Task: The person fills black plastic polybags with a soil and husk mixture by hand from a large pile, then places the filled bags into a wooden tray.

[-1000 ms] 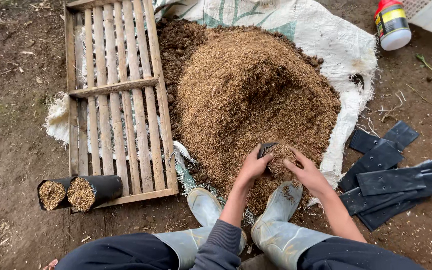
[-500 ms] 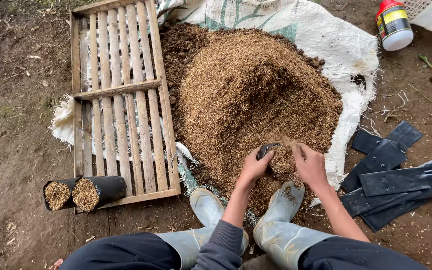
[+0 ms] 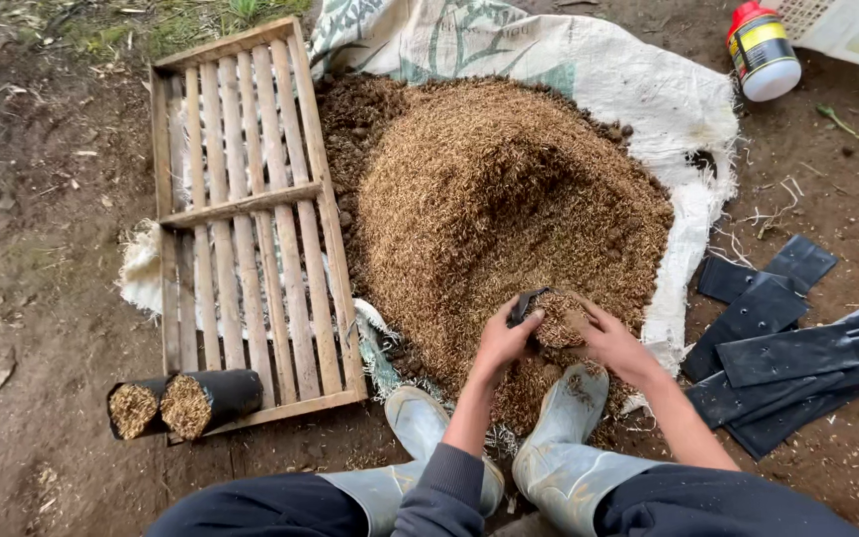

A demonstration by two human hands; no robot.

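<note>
Left hand (image 3: 505, 343): clenched around the rim of a small black bag (image 3: 529, 304), thumb and fingers pinching its open top, at the near edge of the pile.
Right hand (image 3: 616, 348): cupped against the bag from the 3 o'clock side, fingers curled over a clump of brown husk (image 3: 561, 323) pressed at the bag's mouth; it grasps the husk and touches the bag.
Black bag: sits between the two hands, mostly hidden by them and by husk; only a dark strip of its rim shows.
Husk pile (image 3: 509, 214): a broad golden-brown heap at 12 o'clock from the hands, with darker soil (image 3: 355, 119) along its 10 o'clock edge.
White sack (image 3: 638, 80): spread flat under the pile, showing at 12 and 2 o'clock and down the 3 o'clock side.
Boots (image 3: 564, 447): two pale rubber boots at 6 o'clock from the hands, toes touching the pile's near edge; dark trouser legs lie below them.
Empty bags (image 3: 797, 348): a loose stack of flat black bags on the ground at 3 o'clock, well apart from the pile.
Wooden crate (image 3: 251, 209): a slatted frame lying flat at 9 to 10 o'clock, just beside the pile.
Filled bags (image 3: 186, 403): two black bags packed with husk, lying on their sides at the crate's near corner, at 8 o'clock.
Bottle (image 3: 763, 50): red-capped with a yellow band, lying on the ground at 1 o'clock, beyond the sack.
</note>
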